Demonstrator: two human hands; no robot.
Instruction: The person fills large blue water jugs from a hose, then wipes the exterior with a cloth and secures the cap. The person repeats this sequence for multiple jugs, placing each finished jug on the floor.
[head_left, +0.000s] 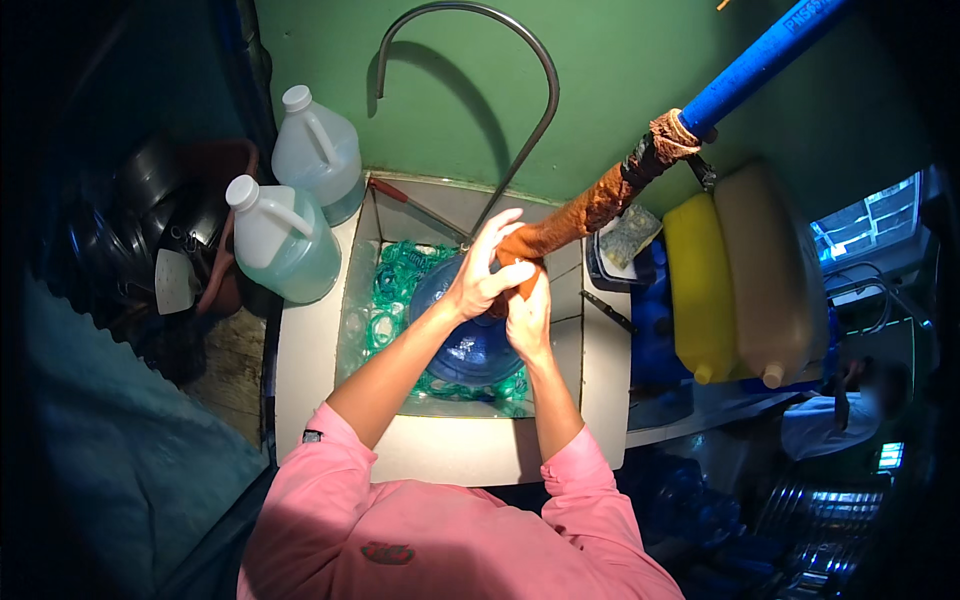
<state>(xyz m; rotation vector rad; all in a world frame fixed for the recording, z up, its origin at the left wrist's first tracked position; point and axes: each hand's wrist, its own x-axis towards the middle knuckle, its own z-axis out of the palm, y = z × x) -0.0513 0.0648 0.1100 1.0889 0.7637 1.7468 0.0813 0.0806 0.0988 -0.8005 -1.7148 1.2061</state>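
A large blue water jug (480, 352) stands in a tiled sink basin (566, 352), on green netting (405, 270). A brown, worn hose or wrapped pipe end (574, 225) comes down from a blue pipe (757, 67) at the upper right. My left hand (484, 270) is around the lower end of the brown piece, its thumb across it. My right hand (529, 311) holds the same end just below, over the jug's neck, which the hands mostly hide. Whether the hose end enters the jug cannot be told.
Two translucent jugs (289, 240) stand on the left ledge. A curved metal tube (553, 82) rises behind the basin. Right of it lie a knife (609, 311) and a tray with a sponge-like pad (630, 236). Yellow (697, 285) and tan containers stand beyond; a person (832, 420) is farther off.
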